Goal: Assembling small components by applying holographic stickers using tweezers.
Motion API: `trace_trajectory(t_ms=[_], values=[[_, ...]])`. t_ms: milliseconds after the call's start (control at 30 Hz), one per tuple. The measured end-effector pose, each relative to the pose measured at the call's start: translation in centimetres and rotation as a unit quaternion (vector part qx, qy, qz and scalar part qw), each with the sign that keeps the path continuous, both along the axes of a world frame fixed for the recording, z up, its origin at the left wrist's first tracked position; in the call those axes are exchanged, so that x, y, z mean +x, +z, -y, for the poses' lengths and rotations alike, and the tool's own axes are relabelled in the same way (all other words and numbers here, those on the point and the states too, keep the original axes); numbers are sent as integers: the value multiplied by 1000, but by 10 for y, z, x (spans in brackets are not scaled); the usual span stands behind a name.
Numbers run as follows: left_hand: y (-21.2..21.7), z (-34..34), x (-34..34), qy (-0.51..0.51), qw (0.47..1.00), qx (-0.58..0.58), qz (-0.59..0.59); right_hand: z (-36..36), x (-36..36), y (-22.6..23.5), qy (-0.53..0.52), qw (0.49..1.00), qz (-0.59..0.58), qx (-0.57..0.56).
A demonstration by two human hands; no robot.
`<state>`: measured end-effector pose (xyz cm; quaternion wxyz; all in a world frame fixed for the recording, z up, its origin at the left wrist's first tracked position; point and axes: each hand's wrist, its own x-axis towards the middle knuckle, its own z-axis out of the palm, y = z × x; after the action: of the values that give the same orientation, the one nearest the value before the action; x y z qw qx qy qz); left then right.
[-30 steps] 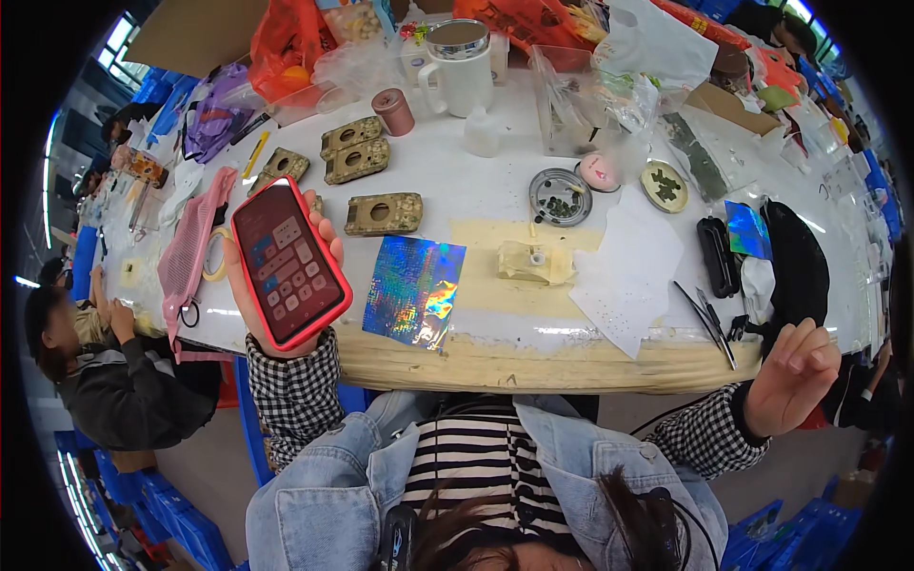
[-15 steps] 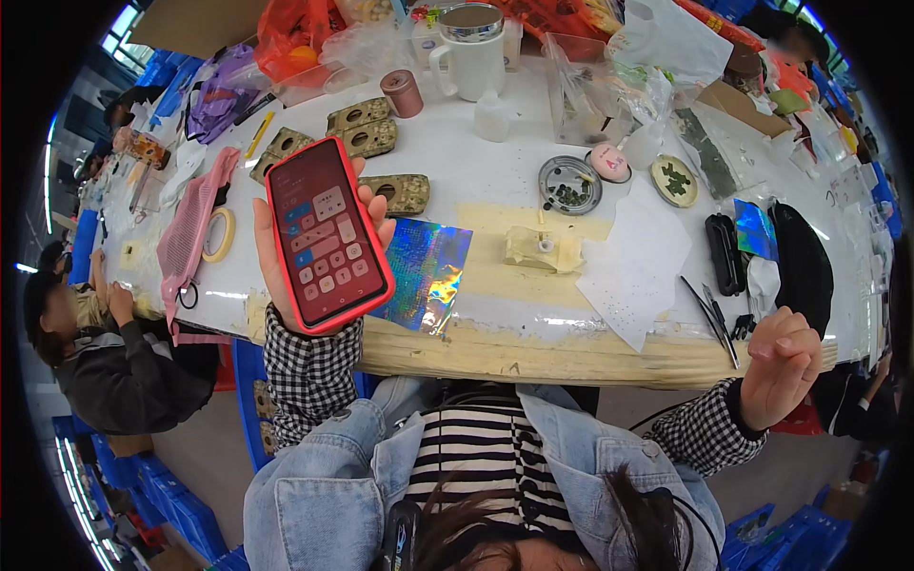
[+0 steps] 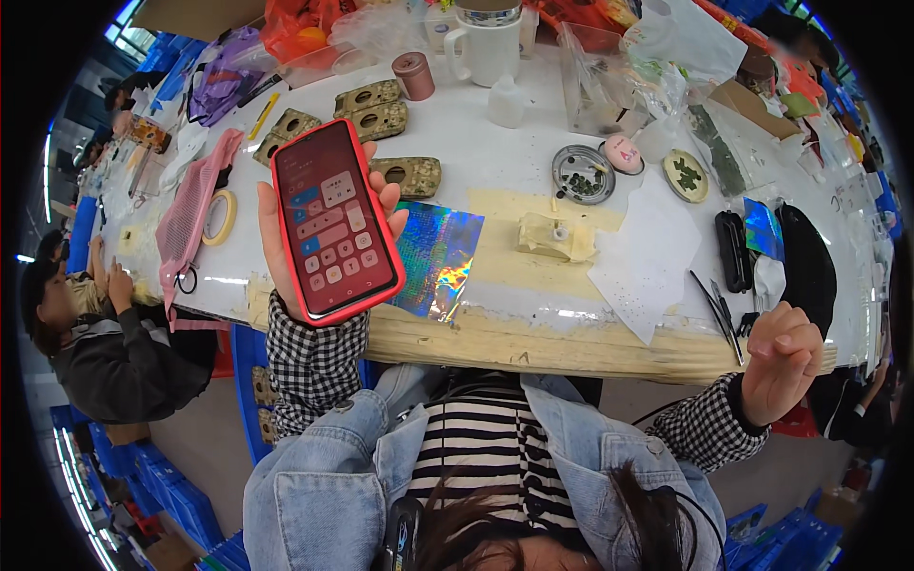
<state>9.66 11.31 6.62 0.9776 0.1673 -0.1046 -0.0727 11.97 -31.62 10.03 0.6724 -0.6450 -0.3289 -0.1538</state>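
My left hand (image 3: 278,249) holds a smartphone (image 3: 333,228) in a red case, its lit screen facing up with rows of icons and tiles. The fingertips wrap round the phone's right edge. My right hand (image 3: 783,366) is raised near the table's front right edge, its fingers curled in together and nothing visible in them. Close to it lie dark tweezers (image 3: 716,309). Beside the phone is a shiny holographic sheet (image 3: 443,257). A small tape-covered block (image 3: 552,238) with a little round piece on top sits mid-table, next to a white paper sheet (image 3: 643,262).
Camouflage-patterned plates (image 3: 411,176) lie behind the phone. A white mug (image 3: 490,52) and pink can (image 3: 413,76) stand farther back. Round dishes (image 3: 583,174) of small dark pieces, a black case (image 3: 732,252), masking tape (image 3: 220,217) and a pink mesh pouch (image 3: 195,205) surround the workspace. A co-worker (image 3: 114,352) sits left.
The table scene has shifted slightly right and up in view. The phone stays in my left hand, a little higher in the picture. My right hand remains curled in nearly the same place.
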Motion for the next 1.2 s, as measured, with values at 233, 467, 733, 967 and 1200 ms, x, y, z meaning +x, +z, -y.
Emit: trace_trajectory(t_ms=[233, 467, 733, 967, 1200], values=[[-4, 1, 0, -20, 1000, -15, -3, -29, 2, 3, 49, 998, 0, -40], [-3, 5, -6, -26, 1000, 7, -6, -42, 2, 7, 80, 994, -17, -71], [-10, 15, -4, -75, 997, -29, -2, -142, -18, 18, 208, 889, 237, -331], [-7, 21, -8, -55, 998, -34, -1, -182, -16, 5, 237, 865, 248, -365], [-2, 25, -12, -60, 997, -44, -5, -184, -17, 6, 236, 868, 244, -362]])
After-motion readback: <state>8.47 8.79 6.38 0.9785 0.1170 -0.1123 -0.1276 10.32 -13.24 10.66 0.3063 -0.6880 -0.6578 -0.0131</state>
